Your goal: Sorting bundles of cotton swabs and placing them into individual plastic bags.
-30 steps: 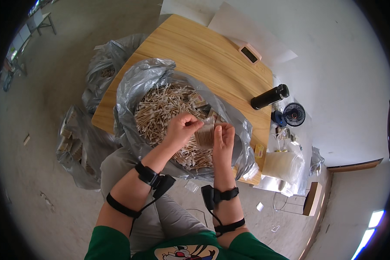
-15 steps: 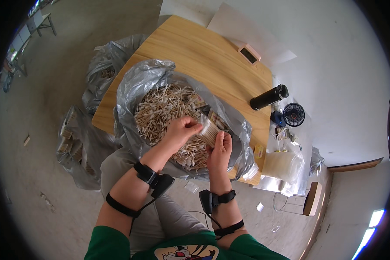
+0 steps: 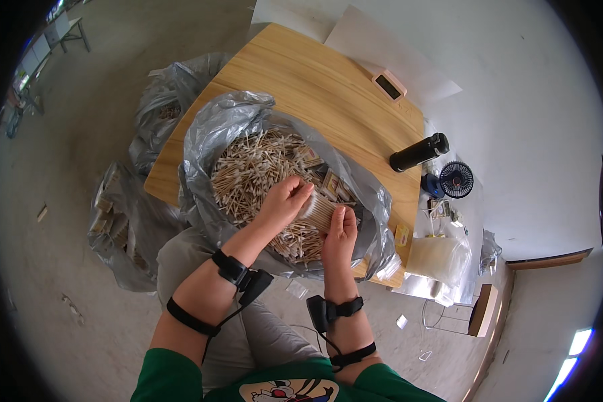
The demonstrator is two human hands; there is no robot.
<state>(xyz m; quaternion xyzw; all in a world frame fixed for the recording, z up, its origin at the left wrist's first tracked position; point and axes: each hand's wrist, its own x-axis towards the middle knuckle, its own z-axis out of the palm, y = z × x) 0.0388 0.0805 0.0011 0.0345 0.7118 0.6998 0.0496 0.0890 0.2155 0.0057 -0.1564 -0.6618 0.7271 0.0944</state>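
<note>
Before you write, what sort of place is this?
Probably a simple workshop: loose cotton swabs heaped in a grey bag at a wooden table, with more grey bags beside it.

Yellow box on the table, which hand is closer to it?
Right. The right hand is left of the box, with the bag edge between them; the left hand is farther left, over the loose swabs.

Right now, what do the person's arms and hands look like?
The left hand and right hand are ungloved. Each arm wears two black straps, a boxy black device by the one nearer the hand, and a thin dark cable. The short sleeves are green.
</note>
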